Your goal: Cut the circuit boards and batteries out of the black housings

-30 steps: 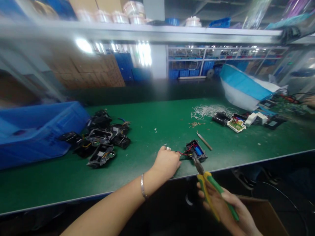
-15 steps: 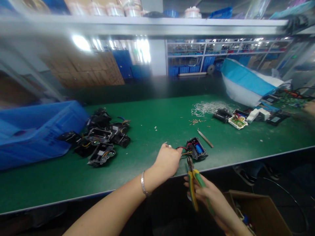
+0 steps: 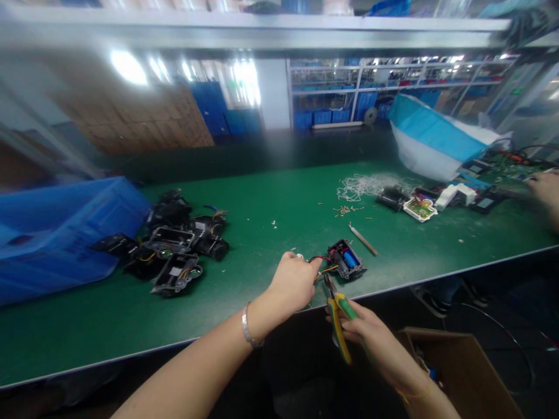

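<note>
My left hand (image 3: 294,280), a bracelet at its wrist, is closed on the red, yellow and dark wires (image 3: 324,269) of an open black housing (image 3: 348,260). A blue cylindrical part shows inside this housing, which lies on the green table near the front edge. My right hand (image 3: 364,324) grips diagonal cutters (image 3: 335,314) with yellow and green handles. Their jaws point up, close to the wires between my left hand and the housing; whether they touch a wire I cannot tell. Behind the housing lies a thin pen-like tool (image 3: 363,240).
Several black housings (image 3: 177,273) are piled at left beside a blue bin (image 3: 65,233). White strings (image 3: 367,185), small screw-like bits (image 3: 346,210) and a white-framed circuit board (image 3: 420,209) lie behind. Another person's hand (image 3: 545,189) is at far right. A cardboard box (image 3: 467,366) stands below the table edge.
The cutters have moved slightly left and up, their jaws nearer the wires by my left hand. The view has shifted a little. More of the other person's hand shows at right.
</note>
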A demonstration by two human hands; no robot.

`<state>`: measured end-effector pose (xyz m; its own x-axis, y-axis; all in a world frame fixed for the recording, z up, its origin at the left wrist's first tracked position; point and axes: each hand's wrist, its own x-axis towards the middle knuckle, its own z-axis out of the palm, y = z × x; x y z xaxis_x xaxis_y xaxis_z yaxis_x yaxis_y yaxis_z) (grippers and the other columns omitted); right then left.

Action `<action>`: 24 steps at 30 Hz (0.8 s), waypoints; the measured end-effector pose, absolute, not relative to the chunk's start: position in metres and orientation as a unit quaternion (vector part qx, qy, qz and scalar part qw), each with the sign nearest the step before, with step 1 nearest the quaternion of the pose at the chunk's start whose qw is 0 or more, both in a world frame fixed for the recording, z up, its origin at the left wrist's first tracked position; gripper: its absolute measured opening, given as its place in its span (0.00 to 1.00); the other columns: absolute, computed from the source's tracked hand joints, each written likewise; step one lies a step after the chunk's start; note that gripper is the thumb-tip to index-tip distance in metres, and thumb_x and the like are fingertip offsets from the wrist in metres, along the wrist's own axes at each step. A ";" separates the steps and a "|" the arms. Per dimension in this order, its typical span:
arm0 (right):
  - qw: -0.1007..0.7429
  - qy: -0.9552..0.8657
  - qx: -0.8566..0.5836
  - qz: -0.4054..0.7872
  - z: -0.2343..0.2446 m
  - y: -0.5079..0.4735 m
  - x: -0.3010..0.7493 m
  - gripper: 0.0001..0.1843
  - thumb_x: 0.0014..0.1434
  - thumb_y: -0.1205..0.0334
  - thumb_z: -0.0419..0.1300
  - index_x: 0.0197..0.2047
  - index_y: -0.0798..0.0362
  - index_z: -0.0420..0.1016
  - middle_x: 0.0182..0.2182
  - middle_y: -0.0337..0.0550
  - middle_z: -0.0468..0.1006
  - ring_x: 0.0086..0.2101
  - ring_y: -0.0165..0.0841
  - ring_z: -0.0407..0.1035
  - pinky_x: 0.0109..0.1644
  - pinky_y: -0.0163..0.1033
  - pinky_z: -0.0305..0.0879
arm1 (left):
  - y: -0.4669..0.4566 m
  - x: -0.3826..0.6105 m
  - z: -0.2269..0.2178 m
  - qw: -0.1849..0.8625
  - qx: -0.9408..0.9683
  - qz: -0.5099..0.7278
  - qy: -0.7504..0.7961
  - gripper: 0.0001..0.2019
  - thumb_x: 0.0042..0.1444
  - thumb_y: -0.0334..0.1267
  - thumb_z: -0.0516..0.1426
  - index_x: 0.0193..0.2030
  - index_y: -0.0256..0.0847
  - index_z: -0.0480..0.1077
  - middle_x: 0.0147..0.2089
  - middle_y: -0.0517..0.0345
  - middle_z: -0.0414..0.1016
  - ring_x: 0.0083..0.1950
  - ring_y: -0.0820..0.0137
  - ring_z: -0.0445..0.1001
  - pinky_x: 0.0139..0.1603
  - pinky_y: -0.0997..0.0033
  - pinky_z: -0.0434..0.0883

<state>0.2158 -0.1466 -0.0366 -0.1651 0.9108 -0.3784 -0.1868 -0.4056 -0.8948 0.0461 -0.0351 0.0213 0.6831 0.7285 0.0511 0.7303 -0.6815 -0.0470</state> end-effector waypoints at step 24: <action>0.407 -0.468 -0.538 0.572 -0.029 -0.140 0.211 0.15 0.57 0.61 0.54 0.46 0.55 0.73 0.32 0.39 0.71 0.33 0.32 0.61 0.38 0.35 0.58 | -0.036 0.045 0.028 0.018 -0.921 0.013 -0.388 0.17 0.48 0.32 0.55 0.47 0.40 0.65 0.31 0.53 0.75 0.36 0.61 0.73 0.43 0.62 0.62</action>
